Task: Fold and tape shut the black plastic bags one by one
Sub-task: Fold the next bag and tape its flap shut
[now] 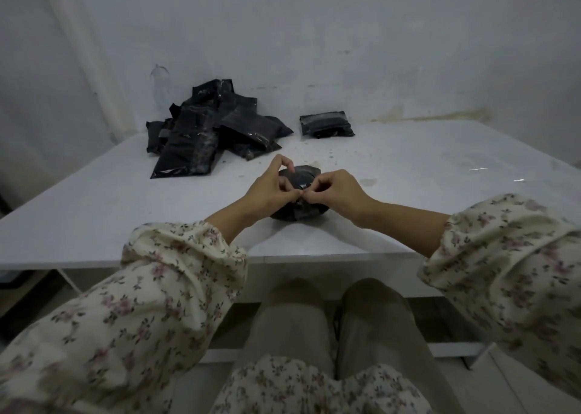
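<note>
Though small, black bag (pixel 298 215) lumpy and glossy on white table (pixel 125 212)

Hands: two are counted, left hand (pixel 270 190) and right hand (pixel 338 193). Black bags: one bundle (pixel 298 214), one flat packet (pixel 325 124), one heap (pixel 213 130) whose number cannot be told. Surface (pixel 94 212): one.

At the near edge of the white table (pixel 125 199), the left hand (pixel 270 190) and right hand (pixel 338 192) pinch the top of a folded black bag (pixel 298 215), while a pile of black bags (pixel 213 130) and one separate taped bag (pixel 325 125) lie beyond.
</note>
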Available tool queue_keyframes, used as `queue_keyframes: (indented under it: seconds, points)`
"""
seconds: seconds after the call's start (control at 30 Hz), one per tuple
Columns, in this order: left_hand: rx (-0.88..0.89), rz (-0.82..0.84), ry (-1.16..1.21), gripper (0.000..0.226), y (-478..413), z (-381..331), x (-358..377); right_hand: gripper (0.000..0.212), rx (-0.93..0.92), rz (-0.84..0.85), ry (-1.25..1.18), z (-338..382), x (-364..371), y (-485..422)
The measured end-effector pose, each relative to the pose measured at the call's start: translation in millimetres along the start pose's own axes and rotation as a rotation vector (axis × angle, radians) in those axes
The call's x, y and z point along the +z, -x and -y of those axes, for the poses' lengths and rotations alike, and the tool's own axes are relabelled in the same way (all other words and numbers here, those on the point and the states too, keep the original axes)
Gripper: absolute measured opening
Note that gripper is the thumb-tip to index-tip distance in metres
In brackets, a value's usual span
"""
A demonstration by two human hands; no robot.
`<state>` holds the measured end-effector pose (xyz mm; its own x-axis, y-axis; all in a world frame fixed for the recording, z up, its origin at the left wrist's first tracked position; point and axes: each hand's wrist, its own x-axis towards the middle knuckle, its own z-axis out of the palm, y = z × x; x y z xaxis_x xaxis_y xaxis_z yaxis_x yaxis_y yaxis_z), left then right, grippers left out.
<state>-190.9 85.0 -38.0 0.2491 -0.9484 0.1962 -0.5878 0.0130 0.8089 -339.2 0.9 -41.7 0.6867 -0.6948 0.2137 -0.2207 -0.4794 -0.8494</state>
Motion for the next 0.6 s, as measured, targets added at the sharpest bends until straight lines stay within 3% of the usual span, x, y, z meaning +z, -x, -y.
queue_keyframes:
  seconds: [0.17, 0.37, 0.4, 0.5, 0.6]
  points:
    - [-0.030, -0.025, -0.006, 0.036, -3.2, 2.3, 0.9, 0.012, -0.132, -0.100, 0.175, 3.7, 9.2, 9.0]
    - [-0.025, -0.092, -0.091, 0.041, -4.7, 0.5, 6.5, 0.010, -0.144, -0.253, 0.155, -6.7, 18.0, 9.6]
    - [-0.018, -0.105, -0.106, 0.042, -4.8, 0.5, 7.2, 0.014, -0.122, -0.262, 0.129, -6.0, 18.0, 8.4]
    - [0.002, -0.139, -0.163, 0.045, -4.5, 0.4, 8.9, 0.053, -0.031, -0.264, 0.030, -0.4, 12.2, 5.9]
    - [0.031, -0.153, -0.193, 0.049, -3.7, -2.8, 9.7, 0.057, 0.003, -0.197, 0.042, 3.2, 6.9, 5.7]
